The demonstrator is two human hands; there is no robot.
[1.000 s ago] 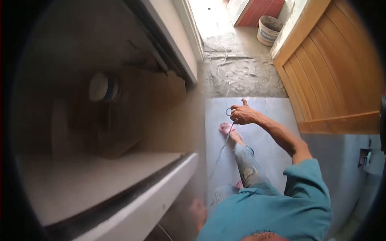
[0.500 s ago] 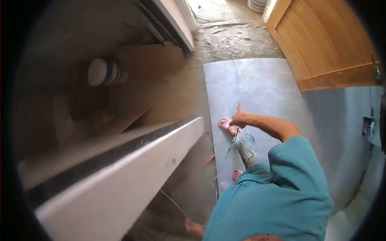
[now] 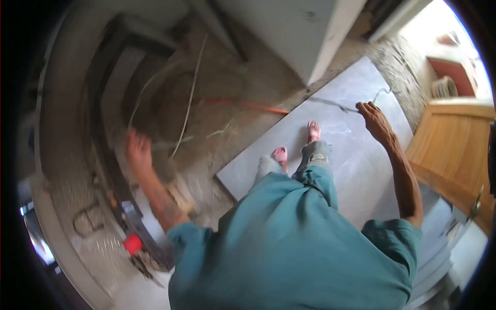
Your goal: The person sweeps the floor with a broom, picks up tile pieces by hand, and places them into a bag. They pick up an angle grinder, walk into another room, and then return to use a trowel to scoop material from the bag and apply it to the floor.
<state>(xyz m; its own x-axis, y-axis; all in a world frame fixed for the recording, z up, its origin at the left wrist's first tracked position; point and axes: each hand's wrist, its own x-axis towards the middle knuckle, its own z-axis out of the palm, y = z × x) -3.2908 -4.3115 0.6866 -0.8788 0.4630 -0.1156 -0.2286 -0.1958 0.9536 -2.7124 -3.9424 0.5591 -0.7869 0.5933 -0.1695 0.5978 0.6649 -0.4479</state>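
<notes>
My left hand (image 3: 138, 147), blurred by motion, is raised over the floor on the left. Its fingers are closed, and a thin pale strand (image 3: 143, 90) curves up from them. On the right, my right hand (image 3: 376, 121) is closed above the grey marbled slab (image 3: 356, 150). A thin dark strip (image 3: 330, 103) runs left from its fingers, and a lighter bent end (image 3: 382, 93) shows beyond them. The strip's exact kind cannot be made out. My feet, in pink sandals (image 3: 313, 129), are on the slab.
A white cord (image 3: 191, 98) and an orange strip (image 3: 263, 108) lie on the dusty floor. A pale panel edge (image 3: 323, 46) stands ahead. At the right are a wooden door (image 3: 454, 150) and a bucket (image 3: 443, 88). A red object (image 3: 133, 244) sits at lower left.
The view has swung left. My left hand has come up and forward, and my right hand has moved outward to the right. The right index finger, stretched out before, is now curled.
</notes>
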